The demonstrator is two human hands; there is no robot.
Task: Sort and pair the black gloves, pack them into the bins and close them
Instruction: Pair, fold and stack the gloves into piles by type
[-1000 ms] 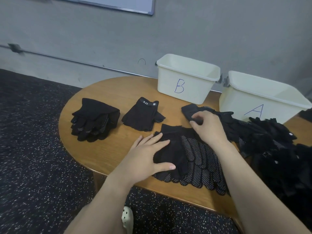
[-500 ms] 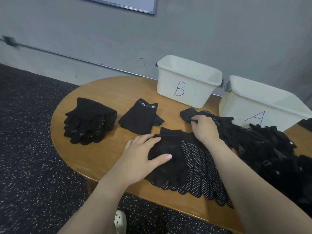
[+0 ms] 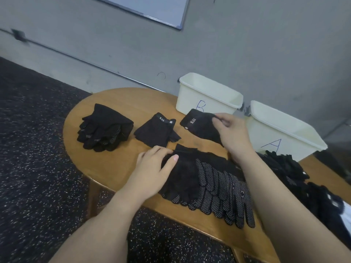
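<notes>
Head view — bins (image 3: 207, 103) lidless, insides unseen

Left hand (image 3: 154, 164) lies flat, palm down, fingers relaxed and extended. Right hand (image 3: 230, 132) is raised, fingers and thumb curled in a pinch. Both forearms bare.

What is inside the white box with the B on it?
Bin B is open on top, with only pale inner walls showing. Its bottom is hidden by the front wall and by the glove the right hand holds in front.
</notes>
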